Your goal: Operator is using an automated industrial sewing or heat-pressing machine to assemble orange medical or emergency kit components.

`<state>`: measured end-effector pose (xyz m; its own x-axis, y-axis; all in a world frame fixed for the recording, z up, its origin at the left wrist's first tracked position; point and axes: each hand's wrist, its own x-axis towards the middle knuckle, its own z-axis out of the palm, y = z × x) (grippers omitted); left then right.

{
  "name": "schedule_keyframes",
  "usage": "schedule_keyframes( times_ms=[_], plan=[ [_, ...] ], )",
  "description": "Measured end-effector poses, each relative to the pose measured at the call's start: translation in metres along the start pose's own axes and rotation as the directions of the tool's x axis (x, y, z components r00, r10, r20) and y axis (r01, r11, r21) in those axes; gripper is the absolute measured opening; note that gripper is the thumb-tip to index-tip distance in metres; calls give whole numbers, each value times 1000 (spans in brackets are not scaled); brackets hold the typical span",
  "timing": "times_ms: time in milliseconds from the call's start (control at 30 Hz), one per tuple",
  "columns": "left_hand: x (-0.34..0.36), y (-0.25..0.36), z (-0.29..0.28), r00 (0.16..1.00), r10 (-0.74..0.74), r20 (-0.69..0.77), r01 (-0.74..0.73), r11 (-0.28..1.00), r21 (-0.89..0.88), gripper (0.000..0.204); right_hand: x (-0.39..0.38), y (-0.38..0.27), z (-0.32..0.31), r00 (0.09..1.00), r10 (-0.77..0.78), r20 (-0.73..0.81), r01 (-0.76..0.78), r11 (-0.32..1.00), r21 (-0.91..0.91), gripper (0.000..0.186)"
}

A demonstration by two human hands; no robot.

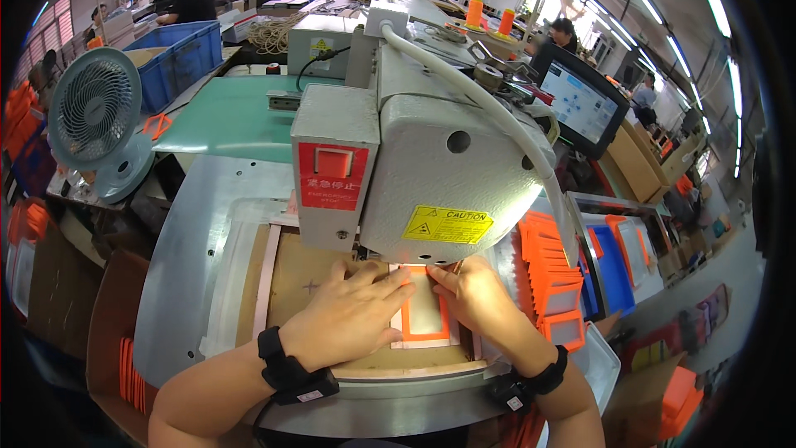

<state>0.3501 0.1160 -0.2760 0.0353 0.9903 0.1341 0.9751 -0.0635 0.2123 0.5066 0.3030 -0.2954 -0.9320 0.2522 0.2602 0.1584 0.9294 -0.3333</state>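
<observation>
A grey industrial sewing machine (432, 176) stands over a board (296, 281) on a metal table plate (177, 281). An orange rectangular frame (423, 333) with a pale centre lies in a pink-edged holder on the board, under the machine head. My left hand (344, 314) rests with fingers spread and flat, its fingertips at that frame's left side. My right hand (477, 299) is at the frame's upper right, a finger pressed on it and the others curled; what those curled fingers hold, if anything, is hidden.
Stacked orange frames (550, 274) sit at the right beside blue trays (614, 267). A cardboard box (108, 307) is at left, below a fan (94, 108). A blue crate (174, 62), a green mat (224, 112) and a touchscreen (578, 101) surround the machine. Other people work behind.
</observation>
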Motion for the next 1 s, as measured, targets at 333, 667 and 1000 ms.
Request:
schedule_keyframes(
  times_ms=[333, 667, 1000],
  plan=[
    [0, 2, 5, 996, -16, -93, 12, 999, -48, 57, -7, -7, -26, 981, -184, 59, 194, 930, -312, 32],
    [-17, 13, -3, 979, 204, 24, -205, 979, 9, 46, -21, -6, -40, 963, -41, 265, 66, 994, -85, 76],
    [-19, 21, -1, 979, 202, 14, -202, 979, -5, 46, -28, -16, -37, 948, 9, 320, 48, 984, -172, 80]
  ],
)
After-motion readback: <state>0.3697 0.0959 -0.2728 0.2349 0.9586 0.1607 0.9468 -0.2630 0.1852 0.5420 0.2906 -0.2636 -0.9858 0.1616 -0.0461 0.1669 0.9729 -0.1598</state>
